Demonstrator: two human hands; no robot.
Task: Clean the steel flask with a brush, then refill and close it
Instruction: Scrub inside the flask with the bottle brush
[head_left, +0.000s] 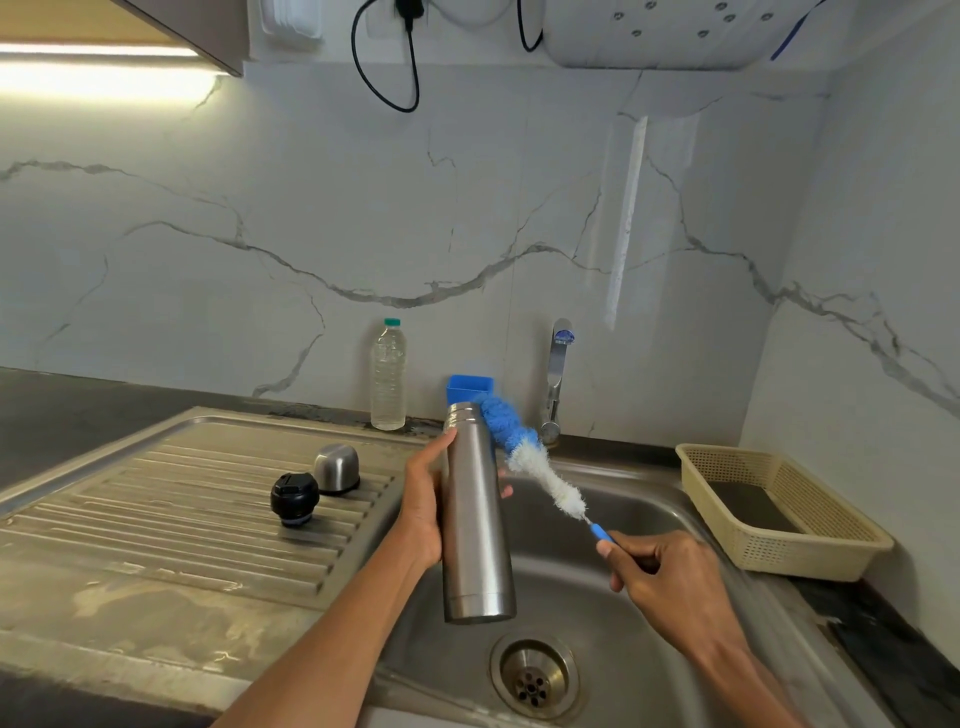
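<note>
My left hand (423, 506) grips the tall steel flask (475, 525) around its middle, holding it upright over the sink basin (644, 587). Its mouth is uncapped. My right hand (662, 574) pinches the blue handle of a bottle brush (535, 465), whose blue and white bristles slant up to the left, with the blue tip at the flask's mouth. The black inner stopper (294, 499) and the steel cup lid (337, 467) stand on the ribbed drainboard (171, 499) to the left.
A clear plastic water bottle (388, 376) stands against the marble wall behind the sink. A blue container (469, 387) sits behind the flask and a steel tap (557, 382) rises to its right. A beige plastic basket (779, 512) rests on the right counter. The drain (534, 678) lies below the flask.
</note>
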